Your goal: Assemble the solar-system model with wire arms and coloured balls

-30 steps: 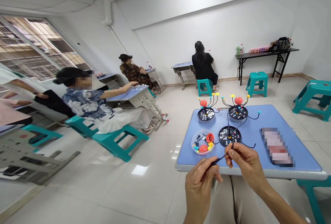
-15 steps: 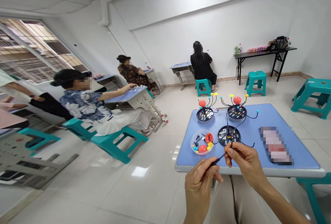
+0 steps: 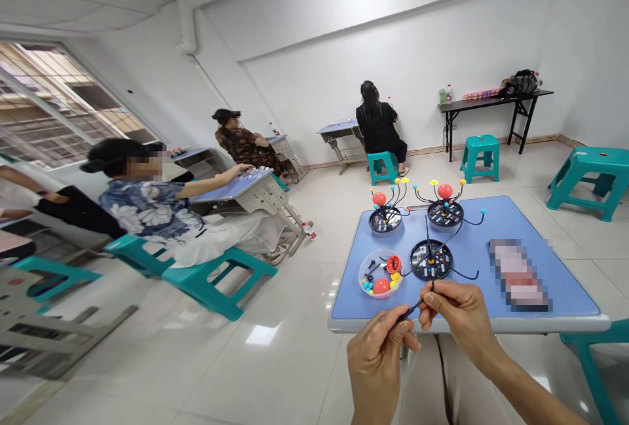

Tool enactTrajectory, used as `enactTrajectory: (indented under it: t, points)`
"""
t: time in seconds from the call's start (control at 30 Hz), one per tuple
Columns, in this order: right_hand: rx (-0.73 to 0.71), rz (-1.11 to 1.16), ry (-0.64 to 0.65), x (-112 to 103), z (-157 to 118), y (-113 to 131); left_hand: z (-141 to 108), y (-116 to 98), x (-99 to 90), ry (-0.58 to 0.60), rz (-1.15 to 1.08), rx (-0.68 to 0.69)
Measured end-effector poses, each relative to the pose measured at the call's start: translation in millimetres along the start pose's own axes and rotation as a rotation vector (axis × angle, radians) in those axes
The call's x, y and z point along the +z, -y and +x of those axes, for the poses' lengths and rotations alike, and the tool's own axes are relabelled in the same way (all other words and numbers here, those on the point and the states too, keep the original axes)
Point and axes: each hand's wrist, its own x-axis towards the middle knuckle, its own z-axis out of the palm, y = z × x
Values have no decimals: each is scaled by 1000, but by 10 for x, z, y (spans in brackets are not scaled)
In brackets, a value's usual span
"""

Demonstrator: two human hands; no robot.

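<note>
A thin black plastic rod (image 3: 415, 308) runs between my two hands above the desk's front edge. My left hand (image 3: 378, 353) pinches its lower end, and my right hand (image 3: 455, 310) pinches the upper end. Just beyond my fingers lies a round black base (image 3: 417, 261) with bare black curved arms and a yellow hub. To its left, a clear round tub (image 3: 362, 281) holds red, yellow and blue balls and small black parts. Two planet models, one left (image 3: 379, 199) and one right (image 3: 445, 192), stand at the desk's back with coloured balls on their arms.
The blue desk (image 3: 491, 215) carries a blurred phone (image 3: 518, 274) at right. Teal stools (image 3: 480, 156) stand on the floor. A black side table (image 3: 496, 103) with bottles and a bag is by the far wall. Several people sit at other desks, one at left (image 3: 142, 202).
The whole view has shifted slightly, so the desk and room appear a little farther left. Both hands keep the same pinch on the black rod.
</note>
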Motion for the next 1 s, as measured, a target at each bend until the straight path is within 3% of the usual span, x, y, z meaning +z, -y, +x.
enactTrajectory:
  t: [0.23, 0.43, 0.6, 0.7, 0.87, 1.0]
  points:
    - [55, 49, -135, 7, -138, -220, -124, 144, 122, -27, 36, 121]
    - [75, 6, -158, -182, -85, -71, 15, 150, 332, 10, -39, 33]
    - [34, -111, -68, -452, 251, 237, 395, 107, 615, 72, -94, -20]
    - [39, -135, -39, -605, 570, 288, 628, 179, 811, 57, -64, -42]
    - [72, -135, -50, -819, 1050, 109, 864, 456, 1019, -40, 79, -114]
    - [91, -147, -67, -923, 1246, -79, 902, 645, 1084, -103, 222, -147]
